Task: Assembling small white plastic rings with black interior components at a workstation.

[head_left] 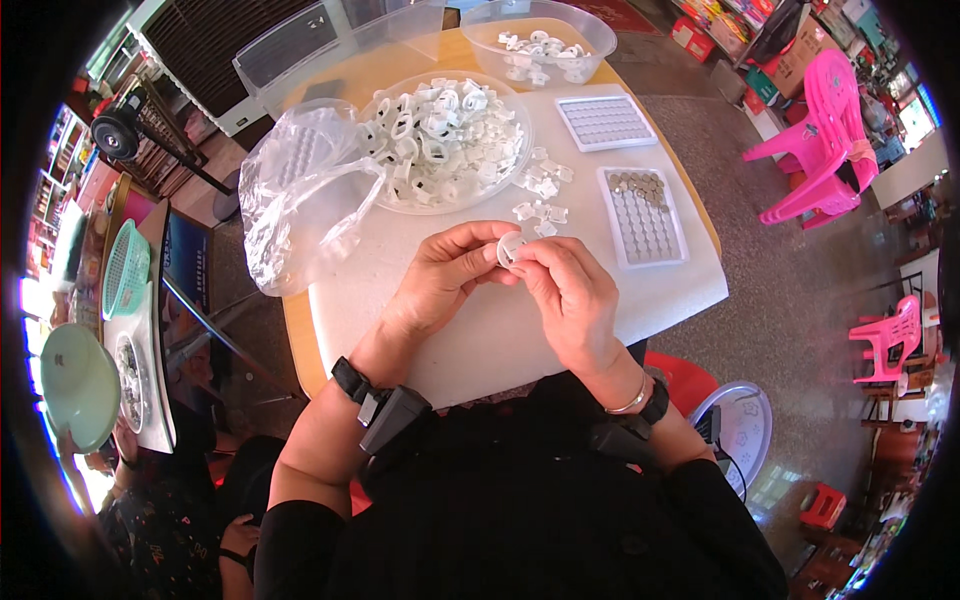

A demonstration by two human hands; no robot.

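Observation:
Between my two hands is a small white ring-shaped plastic part (509, 247), held above the white sheet on the table. My left hand (445, 270) pinches it from the left with thumb and fingers. From the right, the closed fingers of my right hand (568, 290) press on the same part. Just beyond my hands lie several loose clear plastic pieces (545, 212). A round clear tray (450, 205) heaped with white and clear plastic parts stands farther off. To the right sits a white tray (635, 240) with small round grey discs in its far end.
Another white slotted tray (605, 122) and a clear bowl (540, 45) of white parts stand at the back. A crumpled plastic bag (290, 200) lies left. Pink chairs (825, 140) stand right, a fan (115, 135) left. Another person's hand (240, 537) shows at lower left.

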